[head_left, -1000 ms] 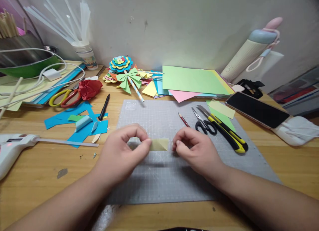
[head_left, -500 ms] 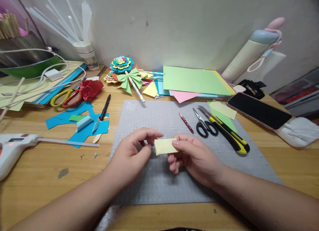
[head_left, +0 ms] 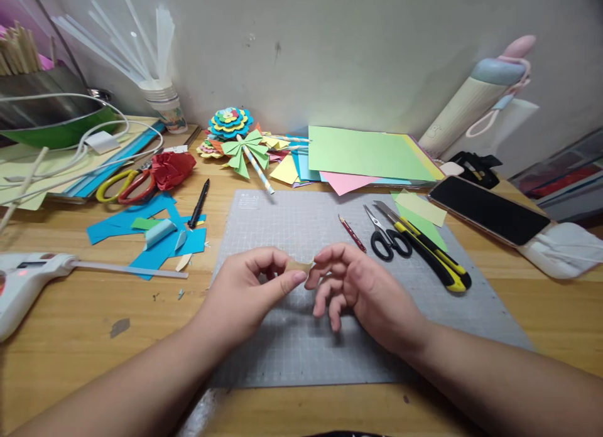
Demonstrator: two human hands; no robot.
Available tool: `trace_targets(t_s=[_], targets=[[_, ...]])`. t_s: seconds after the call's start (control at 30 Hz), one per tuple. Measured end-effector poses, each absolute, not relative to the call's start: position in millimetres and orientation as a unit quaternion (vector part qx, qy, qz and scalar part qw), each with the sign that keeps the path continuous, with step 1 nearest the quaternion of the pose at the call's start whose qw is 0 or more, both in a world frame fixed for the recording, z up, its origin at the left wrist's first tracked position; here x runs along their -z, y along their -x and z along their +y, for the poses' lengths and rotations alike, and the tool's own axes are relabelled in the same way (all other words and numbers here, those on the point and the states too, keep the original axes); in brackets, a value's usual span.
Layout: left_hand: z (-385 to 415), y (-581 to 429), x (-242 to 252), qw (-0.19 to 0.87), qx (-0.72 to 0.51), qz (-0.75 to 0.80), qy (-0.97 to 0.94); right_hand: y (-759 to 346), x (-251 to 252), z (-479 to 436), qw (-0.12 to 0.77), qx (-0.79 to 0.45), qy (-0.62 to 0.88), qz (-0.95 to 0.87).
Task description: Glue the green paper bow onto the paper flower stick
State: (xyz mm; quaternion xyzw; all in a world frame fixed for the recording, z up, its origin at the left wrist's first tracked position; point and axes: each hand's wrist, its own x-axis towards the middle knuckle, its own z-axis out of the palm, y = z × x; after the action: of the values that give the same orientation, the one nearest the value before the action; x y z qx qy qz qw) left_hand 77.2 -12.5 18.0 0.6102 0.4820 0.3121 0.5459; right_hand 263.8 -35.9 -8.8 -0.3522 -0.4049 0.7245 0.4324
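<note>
Paper (head_left: 299, 266), one small pale-yellow piece, is at the clock's centre, held over the grey mat (head_left: 282, 358). The left hand (head_left: 247, 286) pinches it between thumb and fingers. The right hand (head_left: 367, 289), at three o'clock, has its fingers loosely spread, tips right by the edge; I can't tell whether they touch it. Scissors (head_left: 383, 225) lie between two and three. Farther off, at ten, a metal pot (head_left: 42, 98) with a green base holds wooden sticks (head_left: 19, 51); nearer eleven, stacked cups (head_left: 162, 98) hold whitish straws (head_left: 162, 44).
</note>
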Motion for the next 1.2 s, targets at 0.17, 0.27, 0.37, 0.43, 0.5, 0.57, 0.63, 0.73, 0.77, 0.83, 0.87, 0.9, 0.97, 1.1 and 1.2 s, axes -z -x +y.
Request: trace_targets(t_s=[0.17,0.27,0.37,0.43,0.5,0.57,0.63,0.73,0.77,0.83,0.87,0.9,0.97,1.1,1.2], targets=[[-12.6,-78.2,-15.4,0.647,-0.295,0.458,-0.534,-261.7,8.5,-37.0,0.443,-0.663,0.424,-0.431],[-12.7,-78.1,-14.5,0.655,-0.302,0.451,-0.526,-260.8,6.2,-37.4,0.404,-0.678,0.432,-0.436],[-12.2,-77.7,-13.7,0.64,-0.304,0.466,-0.53,-259.5,3.7,-40.1,0.373,-0.686,0.444,-0.44],[-11.8,-77.6,-13.3,0.619,-0.298,0.493,-0.535,-258.6,3.0,-42.1,0.377,-0.682,0.455,-0.43],[-11.6,-77.7,-13.4,0.598,-0.289,0.515,-0.541,-257.9,3.1,-43.0,0.379,-0.685,0.459,-0.42],[-11.7,-78.0,-14.1,0.584,-0.287,0.524,-0.55,-257.6,3.5,-42.9,0.377,-0.691,0.458,-0.413],[-11.9,-78.3,-15.1,0.577,-0.287,0.525,-0.556,-257.4,4.0,-42.4,0.38,-0.693,0.457,-0.407],[-12.0,-78.8,-15.8,0.579,-0.289,0.524,-0.554,-256.9,4.5,-42.0,0.384,-0.694,0.458,-0.402],[-11.8,-78.8,-15.6,0.581,-0.29,0.523,-0.552,-256.7,4.7,-42.0,0.384,-0.695,0.457,-0.401],[-11.6,-78.6,-14.9,0.585,-0.293,0.52,-0.549,-256.4,4.9,-42.0,0.383,-0.697,0.456,-0.4],[-11.5,-78.4,-14.5,0.588,-0.293,0.518,-0.548,-256.3,5.0,-42.0,0.384,-0.697,0.456,-0.399],[-11.5,-78.2,-14.2,0.59,-0.293,0.516,-0.548,-256.2,5.0,-41.9,0.385,-0.698,0.455,-0.397],[-11.5,-77.7,-13.9,0.594,-0.292,0.513,-0.547,-256.2,4.8,-41.6,0.388,-0.698,0.454,-0.395],[-11.9,-77.5,-14.0,0.597,-0.295,0.508,-0.546,-256.7,4.6,-41.0,0.392,-0.695,0.449,-0.401],[-12.1,-77.7,-13.6,0.595,-0.289,0.511,-0.548,-257.2,5.2,-41.1,0.395,-0.692,0.443,-0.41]])
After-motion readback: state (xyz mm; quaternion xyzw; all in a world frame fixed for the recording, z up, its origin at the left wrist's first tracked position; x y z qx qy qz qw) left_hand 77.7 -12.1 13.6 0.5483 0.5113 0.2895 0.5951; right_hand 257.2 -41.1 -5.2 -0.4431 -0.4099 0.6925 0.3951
